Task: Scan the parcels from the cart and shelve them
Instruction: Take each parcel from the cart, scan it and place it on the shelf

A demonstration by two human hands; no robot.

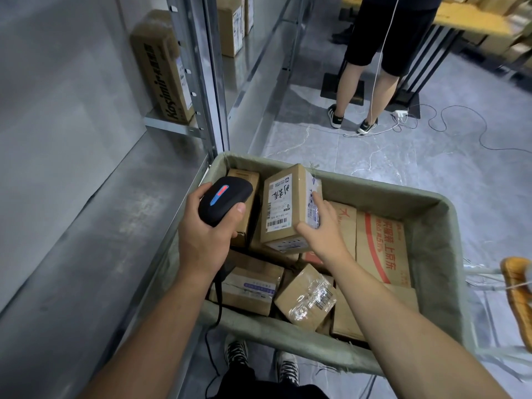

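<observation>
The cart [431, 249], lined with grey-green cloth, holds several cardboard parcels. My left hand [207, 234] grips a black barcode scanner [223, 198] with a lit blue and red strip, its cable hanging down. The scanner is held just left of a small brown parcel [283, 205] with white labels and handwriting on top. My right hand [322, 226] holds that parcel by its right side, thumb at the near corner, and the parcel sits tilted above the others. A metal shelf [86, 226] runs along the left.
On the shelves stand a tall printed carton [164, 70] and further boxes [230, 27]. A person [374, 53] stands ahead on the tiled floor, with white cables and a power strip [400, 113] near the feet. An orange cart handle [515, 289] is at the right. Stacked boxes fill the far right.
</observation>
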